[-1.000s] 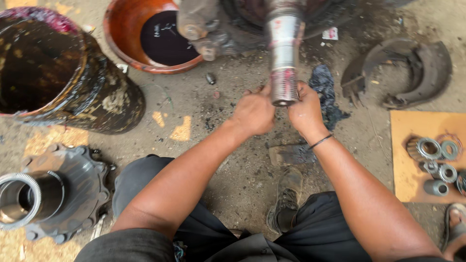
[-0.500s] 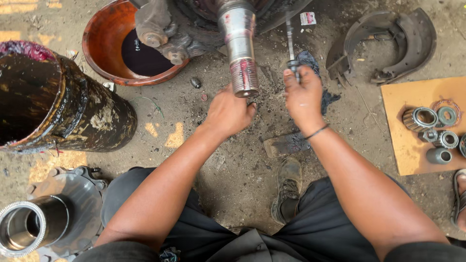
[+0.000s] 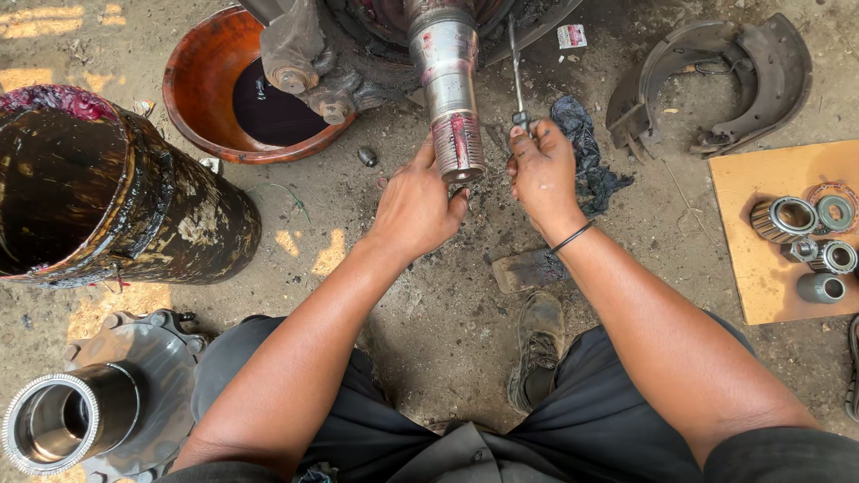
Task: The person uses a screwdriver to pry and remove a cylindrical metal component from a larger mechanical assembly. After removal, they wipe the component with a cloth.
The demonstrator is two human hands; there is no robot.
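Head view: greasy steel spindle [image 3: 450,85] (cylindrical) between hands.

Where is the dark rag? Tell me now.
The dark rag lies on the ground, upper centre of the head view, just right of the right hand and left of the brake shoes.

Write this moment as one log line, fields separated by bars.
left hand: on spindle end | right hand: grips thin tool | rag: beside right hand | bearings: on board
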